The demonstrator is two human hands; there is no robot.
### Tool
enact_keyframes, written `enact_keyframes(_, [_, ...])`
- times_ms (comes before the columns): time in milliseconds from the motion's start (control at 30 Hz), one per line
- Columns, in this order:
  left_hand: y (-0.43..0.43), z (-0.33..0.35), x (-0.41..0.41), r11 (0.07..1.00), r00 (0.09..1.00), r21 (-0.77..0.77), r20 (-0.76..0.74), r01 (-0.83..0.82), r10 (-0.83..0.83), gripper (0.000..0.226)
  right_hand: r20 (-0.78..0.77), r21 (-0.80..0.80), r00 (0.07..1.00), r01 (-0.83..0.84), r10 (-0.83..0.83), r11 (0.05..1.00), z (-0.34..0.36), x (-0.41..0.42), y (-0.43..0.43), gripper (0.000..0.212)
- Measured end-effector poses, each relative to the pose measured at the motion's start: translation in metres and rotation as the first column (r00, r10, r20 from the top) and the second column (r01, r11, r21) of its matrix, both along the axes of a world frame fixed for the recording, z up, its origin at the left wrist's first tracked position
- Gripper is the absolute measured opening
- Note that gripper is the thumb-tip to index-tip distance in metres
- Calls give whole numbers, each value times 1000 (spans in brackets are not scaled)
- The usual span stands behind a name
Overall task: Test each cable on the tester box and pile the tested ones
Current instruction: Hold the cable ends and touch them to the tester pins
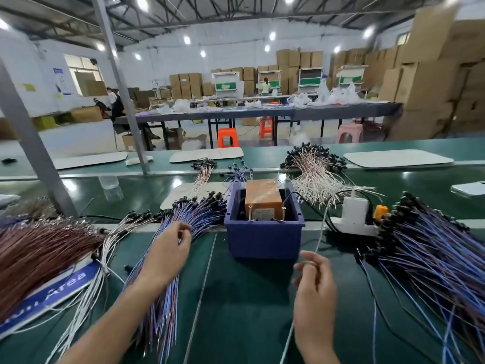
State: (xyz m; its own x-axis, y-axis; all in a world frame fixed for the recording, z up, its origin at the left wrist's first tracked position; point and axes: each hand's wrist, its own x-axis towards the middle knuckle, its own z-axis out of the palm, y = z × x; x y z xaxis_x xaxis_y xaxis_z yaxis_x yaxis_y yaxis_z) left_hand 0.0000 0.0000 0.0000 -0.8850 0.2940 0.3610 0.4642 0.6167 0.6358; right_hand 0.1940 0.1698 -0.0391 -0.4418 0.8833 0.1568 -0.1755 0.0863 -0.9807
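The right hand (315, 287) pinches a thin pale cable (321, 229) between thumb and fingers, just in front of the tester box (263, 199). The left hand (168, 254) rests with curled fingers on the blue cable pile (199, 214); I cannot tell if it holds one. I think it is best to grip near the cable's end and guide it straight to the tester's contacts.

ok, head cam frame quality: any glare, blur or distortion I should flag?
Head view: wide-angle distortion tilts the steel post and bows the green belt edges; ceiling lamps clip white and leave glare patches on it; the right hand pinching a white cable is slightly motion-soft, top-right cartons smear; the tester box reads sharp.
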Motion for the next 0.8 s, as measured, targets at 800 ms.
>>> enact_keyframes(800, [26, 5, -133, 884, 822, 46, 393, -466, 413, 37, 251, 44, 937, -260, 242, 965, -30, -4, 89, 31])
